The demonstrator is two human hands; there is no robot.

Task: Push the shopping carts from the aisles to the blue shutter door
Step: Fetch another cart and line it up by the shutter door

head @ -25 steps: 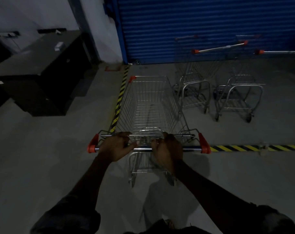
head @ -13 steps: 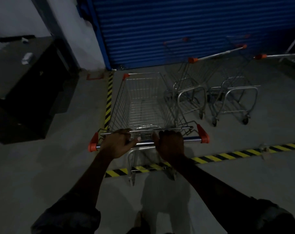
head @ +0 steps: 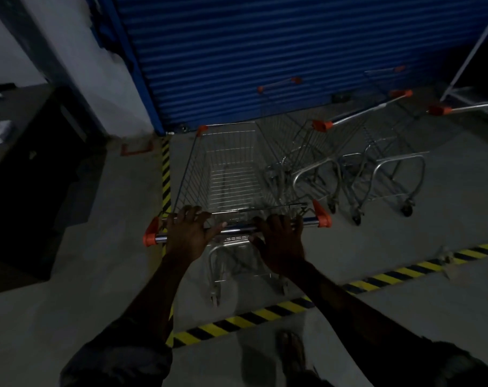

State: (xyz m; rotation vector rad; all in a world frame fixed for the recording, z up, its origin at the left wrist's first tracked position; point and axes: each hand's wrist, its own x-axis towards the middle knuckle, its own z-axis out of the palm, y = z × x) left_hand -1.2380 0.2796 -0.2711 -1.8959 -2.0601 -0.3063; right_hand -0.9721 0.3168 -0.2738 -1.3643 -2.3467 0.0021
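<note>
A wire shopping cart (head: 226,174) with orange handle ends stands in front of me, its nose close to the blue shutter door (head: 265,51). My left hand (head: 189,233) grips the cart's chrome handle bar near its left end. My right hand (head: 281,241) grips the same bar right of centre. The cart's basket holds nothing. Two more carts (head: 357,163) stand parked to the right, by the shutter.
Yellow-black floor tape (head: 265,314) runs under the cart's rear wheels, and another strip (head: 166,174) runs along its left side. A dark counter (head: 28,169) stands at the left. A white metal frame (head: 471,60) leans at the far right.
The cart has rolled forward over the floor tape toward the shutter, now alongside the parked carts. Both hands keep their grip on the handle.
</note>
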